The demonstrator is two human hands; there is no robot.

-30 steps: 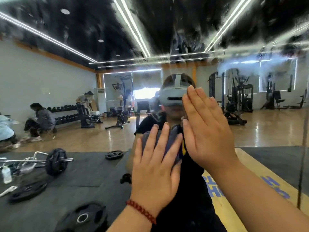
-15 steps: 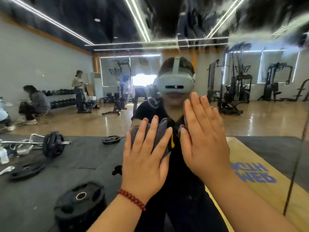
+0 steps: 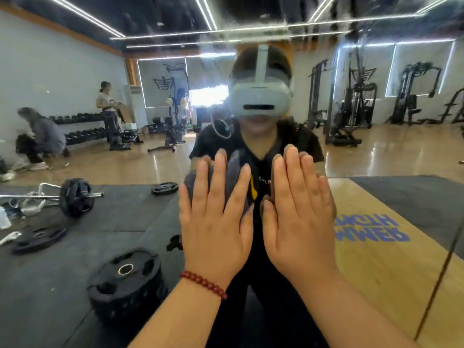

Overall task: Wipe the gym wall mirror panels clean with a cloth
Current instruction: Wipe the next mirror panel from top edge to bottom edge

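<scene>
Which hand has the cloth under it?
The left hand, with the red bead bracelet, presses the grey cloth; the right hand lies bare on the mirror.

A gym; weight plates (image 3: 125, 277), dumbbell racks (image 3: 82, 126), cable machines (image 3: 351, 101).

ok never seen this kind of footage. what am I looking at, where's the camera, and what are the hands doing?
There is no robot here: a person works with bare hands. The single camera sits on their head, looking forward and down, so you see their own arms from behind.

They face a large wall mirror, so the gym beyond is a reflection: the person in a white headset, black weight plates on dark matting, exercise machines.

The left hand, with a red bead bracelet at the wrist, presses a grey cloth flat against the glass with straight fingers. The right hand lies flat on the mirror beside it, holding nothing. Streaky smears show near the mirror's top.
</scene>
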